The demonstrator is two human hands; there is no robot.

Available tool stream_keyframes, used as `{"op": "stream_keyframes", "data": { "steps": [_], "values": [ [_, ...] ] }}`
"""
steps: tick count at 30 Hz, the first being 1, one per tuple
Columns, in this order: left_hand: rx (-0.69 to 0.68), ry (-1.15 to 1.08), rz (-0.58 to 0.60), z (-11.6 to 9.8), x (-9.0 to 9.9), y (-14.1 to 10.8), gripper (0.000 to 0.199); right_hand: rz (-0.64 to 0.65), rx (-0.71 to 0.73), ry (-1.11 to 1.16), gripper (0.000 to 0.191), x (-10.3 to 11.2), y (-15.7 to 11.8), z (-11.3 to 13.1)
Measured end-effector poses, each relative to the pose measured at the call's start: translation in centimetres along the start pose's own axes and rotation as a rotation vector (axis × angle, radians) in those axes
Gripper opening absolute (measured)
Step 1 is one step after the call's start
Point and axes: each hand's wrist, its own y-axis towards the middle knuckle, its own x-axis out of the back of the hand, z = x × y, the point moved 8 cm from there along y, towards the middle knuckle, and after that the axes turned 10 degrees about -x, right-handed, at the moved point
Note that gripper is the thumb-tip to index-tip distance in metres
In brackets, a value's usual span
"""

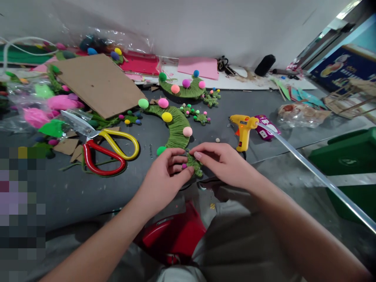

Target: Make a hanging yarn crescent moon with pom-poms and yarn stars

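1. Pinching a small green piece [194, 164] above the near edge of the table [117, 196], the left hand [164, 172] has its thumb and fingers closed on it; the right hand [225, 160] has thumb and forefinger gripping its upper end.
2. Just beyond, a green wrapped crescent [178, 131] with pompoms crowds the left fingertips.
3. Scissors [104, 150] lie to the left, near a cardboard sheet [98, 84].
4. Rightward, from a yellow glue gun [244, 129], a long clear stick [317, 174] juts past the table edge, crossing before a green bin [343, 156].
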Motion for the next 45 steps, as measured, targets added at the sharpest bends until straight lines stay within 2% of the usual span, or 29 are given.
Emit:
{"op": "stream_keyframes", "data": {
  "steps": [7, 12, 14, 17, 21, 27, 33, 39, 45],
  "values": [
    [-0.015, 0.024, -0.021, 0.1, 0.3, 0.1, 0.046, -0.054, -0.035, 0.010, 0.023, 2.0, -0.7, -0.9],
    [-0.010, 0.000, -0.034, -0.1, 0.2, 0.2, 0.045, 0.093, -0.155, 0.067, 0.037, 1.8, -1.7, -2.6],
    [-0.009, 0.000, -0.030, -0.2, 0.1, 0.1, 0.044, 0.114, -0.173, 0.072, 0.038, 1.4, -1.9, -2.7],
    [-0.007, 0.000, -0.020, -0.3, 0.0, 0.0, 0.041, 0.078, -0.123, 0.058, 0.030, 1.2, -1.8, -1.8],
    [-0.004, 0.033, -0.008, -0.5, -0.2, -0.1, 0.037, -0.044, -0.036, -0.001, 0.018, 1.6, -1.4, -0.4],
    [0.002, 0.038, -0.019, -0.8, -0.5, 0.0, 0.032, -0.076, 0.034, -0.101, 0.010, 1.1, -0.8, 0.5],
    [-0.048, 0.085, -0.055, -1.2, -0.7, -0.3, 0.029, -0.105, 0.030, -0.163, 0.009, 0.6, -0.6, 0.9],
    [-0.119, 0.220, -0.040, -1.1, -0.7, -0.6, 0.026, -0.141, 0.062, -0.267, 0.008, 0.2, -0.9, 1.6],
    [-0.126, 0.238, -0.031, -0.9, -0.9, -0.6, 0.024, -0.135, 0.065, -0.356, 0.012, -0.2, -1.0, 2.1]
  ]
}}
